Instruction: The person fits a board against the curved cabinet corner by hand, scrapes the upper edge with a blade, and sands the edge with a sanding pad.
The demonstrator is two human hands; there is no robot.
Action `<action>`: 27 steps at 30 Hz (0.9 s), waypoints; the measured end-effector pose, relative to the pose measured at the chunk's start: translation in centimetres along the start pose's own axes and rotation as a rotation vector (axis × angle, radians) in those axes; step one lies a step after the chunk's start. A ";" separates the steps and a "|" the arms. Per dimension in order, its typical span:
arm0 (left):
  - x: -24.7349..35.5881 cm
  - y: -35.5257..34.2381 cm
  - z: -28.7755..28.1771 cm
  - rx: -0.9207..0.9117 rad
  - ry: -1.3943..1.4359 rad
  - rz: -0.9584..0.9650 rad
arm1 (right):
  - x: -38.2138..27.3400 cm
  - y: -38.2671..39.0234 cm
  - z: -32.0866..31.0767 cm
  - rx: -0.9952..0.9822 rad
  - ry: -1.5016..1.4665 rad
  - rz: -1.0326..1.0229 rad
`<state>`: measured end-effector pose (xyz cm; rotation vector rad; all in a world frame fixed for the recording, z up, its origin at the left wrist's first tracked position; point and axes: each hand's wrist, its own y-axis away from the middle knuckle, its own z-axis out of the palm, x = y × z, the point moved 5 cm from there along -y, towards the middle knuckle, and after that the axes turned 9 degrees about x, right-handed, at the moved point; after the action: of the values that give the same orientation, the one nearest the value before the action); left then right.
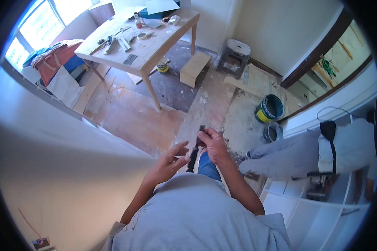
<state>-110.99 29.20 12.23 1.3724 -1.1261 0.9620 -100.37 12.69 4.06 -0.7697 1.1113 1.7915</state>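
Between my thumb and fingers, my right hand (213, 147) grips the upper part of a long, narrow black object (193, 155). It looks like a strap or strip, hanging down in front of my body; I cannot make out its exact kind. Its top end sticks out above my right thumb. Just to its left is my left hand (170, 162), with fingers apart and nothing held. The left fingertips come close to the black object; whether they touch it I cannot tell. Below, part of a blue trouser leg (208, 167) shows.
Ahead stands a wooden table (155, 54) with tools and a tape roll (142, 36). A tub (163, 66), a wooden box (194, 69), a step stool (233, 57) and two buckets (269, 108) occupy the stained floor. Another person (343, 146) is close on my right, beside white shelving (305, 217).
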 end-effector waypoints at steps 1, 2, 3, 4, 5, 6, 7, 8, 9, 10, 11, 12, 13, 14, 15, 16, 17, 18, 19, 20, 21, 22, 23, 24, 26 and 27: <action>0.5 -3.0 0.6 0.058 -0.010 0.020 | -1.5 -2.5 0.7 -0.087 0.018 -0.043; 1.0 -6.5 1.0 0.064 -0.017 0.023 | -2.7 -5.1 0.8 -0.095 0.014 -0.045; 1.1 -10.0 1.6 0.019 -0.022 -0.018 | -3.9 -7.5 1.0 -0.146 0.055 -0.094; 1.2 -12.6 2.1 -0.021 -0.027 -0.065 | -5.4 -9.1 1.7 -0.199 0.093 -0.136; 1.2 -15.2 2.7 -0.007 -0.032 -0.074 | -7.3 -11.3 1.8 -0.169 0.099 -0.142; 1.1 -17.5 2.9 0.075 0.023 -0.111 | -8.7 -12.6 1.8 -0.185 0.091 -0.132; 1.6 -20.6 2.9 0.166 0.078 -0.133 | -10.5 -15.1 1.0 -0.144 0.156 -0.144; 2.3 -22.8 3.2 0.191 -0.001 -0.101 | -12.2 -17.6 0.1 -0.103 0.221 -0.159; 3.0 -25.4 3.7 0.193 0.014 -0.073 | -13.1 -20.1 -1.1 -0.101 0.291 -0.183; 3.3 -27.8 4.0 0.195 0.032 -0.049 | -14.6 -22.0 -1.8 -0.131 0.296 -0.184; 3.7 -30.6 3.8 0.222 0.035 -0.043 | -15.9 -24.0 -2.5 -0.133 0.303 -0.115; 3.5 -33.1 3.4 0.296 0.138 -0.081 | -16.7 -25.8 -3.3 -0.134 0.312 -0.043; 3.3 -35.6 3.0 0.363 0.242 -0.117 | -17.4 -27.6 -4.4 -0.153 0.322 -0.042; 3.1 -38.3 2.3 0.380 0.250 -0.113 | -17.6 -29.5 -6.0 -0.137 0.321 -0.013; 2.8 -41.2 1.0 0.430 0.200 -0.142 | -17.7 -31.5 -7.5 -0.119 0.322 0.016; 2.7 -43.9 -0.2 0.477 0.150 -0.175 | -17.9 -33.2 -8.9 -0.134 0.333 0.021; 3.2 -46.7 -1.4 0.508 0.095 -0.206 | -18.0 -35.0 -10.7 -0.082 0.341 0.050; 2.7 -49.7 -2.7 0.519 0.104 -0.209 | -17.9 -36.7 -12.3 -0.029 0.348 0.080; 1.8 -53.3 -4.3 0.585 0.036 -0.170 | -18.0 -38.7 -13.6 -0.033 0.356 0.082; 0.8 -56.8 -5.9 0.650 -0.031 -0.133 | -18.1 -40.7 -15.2 0.017 0.408 0.090; 0.4 -60.7 -6.9 0.648 -0.020 -0.139 | -17.9 -42.9 -17.3 0.075 0.461 0.099; 0.7 -65.2 -8.0 0.637 -0.102 -0.102 | -17.2 -45.2 -20.0 0.140 0.483 0.121; 0.8 -69.3 -9.6 0.643 -0.184 -0.070 | -16.1 -47.6 -22.6 0.186 0.508 0.148; 1.2 -74.2 -11.2 0.726 -0.306 0.115 | -15.4 -49.7 -25.2 0.238 0.529 0.172; 2.8 -84.2 -14.2 0.825 -0.466 0.295 | -14.1 -53.2 -29.9 0.336 0.609 0.195; 3.5 -89.2 -15.5 0.831 -0.501 0.287 | -13.0 -53.3 -33.0 0.394 0.668 0.199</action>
<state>-22.80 43.12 -3.33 2.2510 -1.3837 1.4329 -44.84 -9.82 -18.61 -1.0705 1.9656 1.4154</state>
